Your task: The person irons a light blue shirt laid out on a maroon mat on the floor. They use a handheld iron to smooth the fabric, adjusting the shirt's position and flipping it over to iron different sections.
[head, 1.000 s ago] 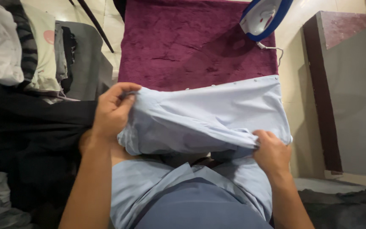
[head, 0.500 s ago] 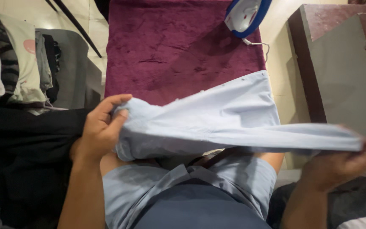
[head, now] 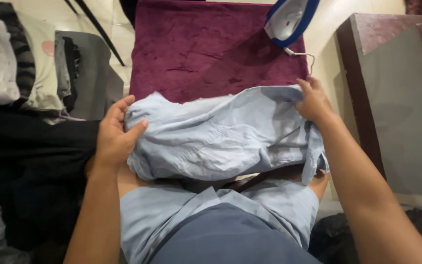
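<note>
A crumpled light blue shirt [head: 221, 134] lies across the near end of a maroon padded ironing surface [head: 206, 49]. My left hand [head: 116, 134] grips the shirt's left end, thumb on top of the cloth. At the far right corner of the shirt, my right hand [head: 313, 100] pinches its upper edge. A blue and white iron [head: 289, 18] stands on its heel at the far right corner of the maroon surface, its cord trailing off the edge.
A pile of clothes [head: 20, 63] in white, striped, cream and grey sits at the left, with dark cloth [head: 30, 166] below it. A grey and brown cabinet [head: 396, 98] stands to the right. Pale floor tiles show beyond.
My right hand, which was pulling a part of the shirt out low to the right, has come up to the shirt's far right corner. The shirt is now bunched on the surface.
</note>
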